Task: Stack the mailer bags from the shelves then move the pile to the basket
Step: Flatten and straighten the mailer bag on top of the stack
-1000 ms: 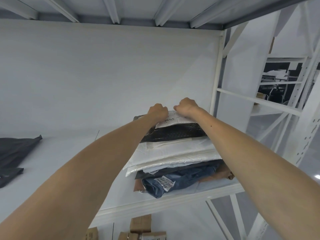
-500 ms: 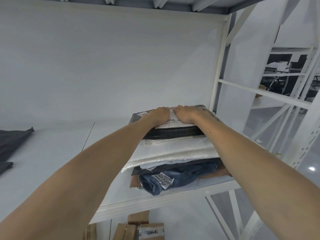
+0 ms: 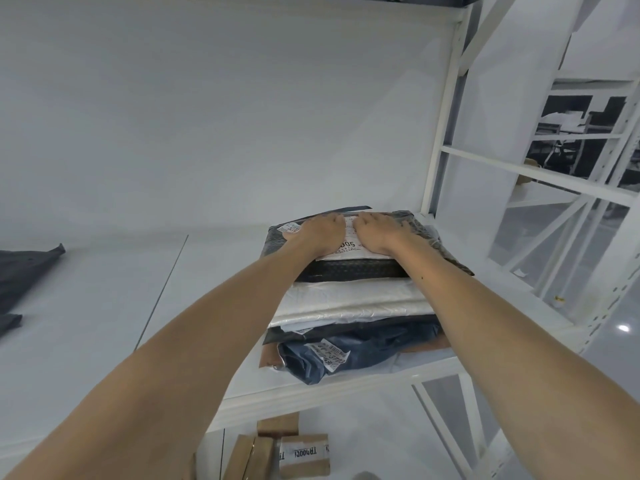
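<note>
- Black bubble mailer (image 3: pixel 349 270) tops the pile of mailer bags (image 3: pixel 353 306) (white padded ones, dark blue beneath) at the right end of the white shelf (image 3: pixel 86 323).
- On its label (image 3: pixel 346 251) rest the left hand (image 3: pixel 320 233) and right hand (image 3: pixel 379 232), side by side, fingers (image 3: pixel 334 220) laid nearly flat and gripping nothing.
- A dark bag (image 3: pixel 24 271) lies well apart, far left.

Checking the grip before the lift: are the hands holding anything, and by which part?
Nothing is gripped. The left hand and right hand press flat on the white label on top of the black bag that crowns the pile.
</note>
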